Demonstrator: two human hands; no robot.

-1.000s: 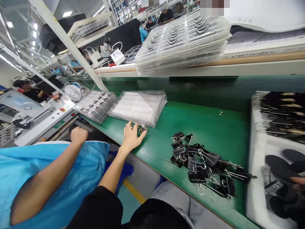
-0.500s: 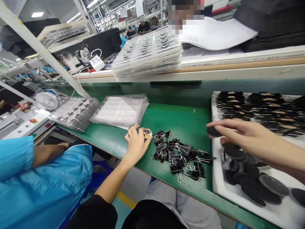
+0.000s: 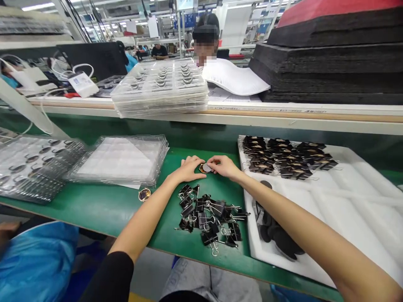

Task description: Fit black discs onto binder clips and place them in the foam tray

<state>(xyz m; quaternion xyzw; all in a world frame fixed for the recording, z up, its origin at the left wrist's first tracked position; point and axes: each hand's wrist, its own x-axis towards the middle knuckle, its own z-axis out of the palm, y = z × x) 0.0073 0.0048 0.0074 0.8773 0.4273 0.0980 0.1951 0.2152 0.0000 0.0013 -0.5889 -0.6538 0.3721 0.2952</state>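
My left hand (image 3: 189, 168) curls around a small round gold-rimmed piece (image 3: 201, 170) at the middle of the green table. Pinched in the fingers of my right hand (image 3: 225, 166) is a thin round disc (image 3: 207, 167), its pale grey face showing. The disc overlaps the gold-rimmed piece; whether it is seated cannot be made out. Just in front of both hands lies a loose heap of black binder clips (image 3: 210, 216). A second round gold-rimmed piece (image 3: 144, 194) rests on the table, left of my left forearm.
At right, a white foam tray (image 3: 343, 214) carries rows of clipped pieces (image 3: 286, 157) and dark discs (image 3: 280, 239), partly behind my right forearm. Clear plastic trays (image 3: 119, 161) stand at left; more trays (image 3: 160, 90) sit on the shelf. A co-worker's blue garment (image 3: 40, 260) shows lower left.
My right hand has moved left from above the foam tray to my left hand, bringing a disc onto the gold-rimmed piece. The view has turned right.
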